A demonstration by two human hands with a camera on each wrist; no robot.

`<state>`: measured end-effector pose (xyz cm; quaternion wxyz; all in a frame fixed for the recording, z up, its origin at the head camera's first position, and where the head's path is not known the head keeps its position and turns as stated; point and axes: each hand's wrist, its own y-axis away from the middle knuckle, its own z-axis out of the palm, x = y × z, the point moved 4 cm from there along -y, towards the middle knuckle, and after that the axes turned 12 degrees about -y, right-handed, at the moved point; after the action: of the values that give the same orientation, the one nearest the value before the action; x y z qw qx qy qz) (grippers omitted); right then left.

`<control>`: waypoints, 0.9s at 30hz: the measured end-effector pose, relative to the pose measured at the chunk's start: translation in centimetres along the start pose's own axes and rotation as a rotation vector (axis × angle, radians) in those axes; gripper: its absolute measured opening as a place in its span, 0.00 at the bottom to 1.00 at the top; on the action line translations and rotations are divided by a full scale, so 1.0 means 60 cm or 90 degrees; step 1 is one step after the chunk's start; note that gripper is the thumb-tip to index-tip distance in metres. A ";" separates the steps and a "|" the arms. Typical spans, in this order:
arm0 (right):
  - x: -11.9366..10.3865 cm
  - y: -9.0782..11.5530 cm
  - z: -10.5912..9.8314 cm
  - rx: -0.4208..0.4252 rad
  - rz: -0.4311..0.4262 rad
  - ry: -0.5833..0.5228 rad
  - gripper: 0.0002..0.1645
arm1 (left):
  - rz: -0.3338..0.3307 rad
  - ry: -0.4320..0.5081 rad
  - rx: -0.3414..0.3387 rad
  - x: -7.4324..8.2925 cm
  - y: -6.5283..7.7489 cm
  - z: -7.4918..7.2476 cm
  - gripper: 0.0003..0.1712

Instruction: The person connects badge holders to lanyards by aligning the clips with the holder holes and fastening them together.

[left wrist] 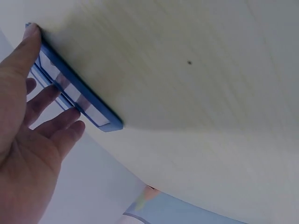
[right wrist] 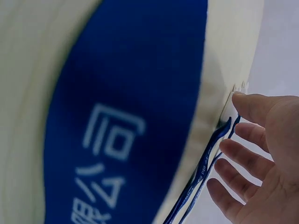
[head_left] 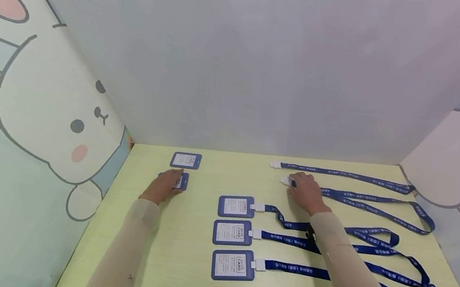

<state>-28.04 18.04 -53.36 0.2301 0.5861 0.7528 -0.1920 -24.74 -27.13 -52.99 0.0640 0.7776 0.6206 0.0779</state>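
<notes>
On the left part of the table my left hand (head_left: 164,185) is over a blue badge holder (head_left: 183,182). In the left wrist view its thumb is at one end of the frame and its fingertips (left wrist: 72,112) meet the far edge. The holder's window (left wrist: 93,112) mirrors the fingers. My right hand (head_left: 306,190) lies over a dark blue lanyard (head_left: 360,196), close behind its white clip (head_left: 286,181). In the right wrist view the thumb is at the clip (right wrist: 228,108), while the other fingers are loosely spread beside the strap (right wrist: 203,163).
Behind my left hand lies another badge holder (head_left: 186,160). A second loose lanyard (head_left: 337,173) runs along the back right. Nearer me, three holders, the front one (head_left: 233,265) included, are clipped to lanyards passing beneath my right forearm. A grey wall (head_left: 238,68) bounds the back.
</notes>
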 end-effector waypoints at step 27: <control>-0.011 -0.007 0.012 0.041 -0.032 0.038 0.17 | -0.006 -0.041 0.025 -0.009 -0.011 0.012 0.44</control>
<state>-28.25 17.00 -53.58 0.1834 0.5795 0.7672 -0.2045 -25.37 -27.52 -53.82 0.0687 0.7780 0.6231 0.0405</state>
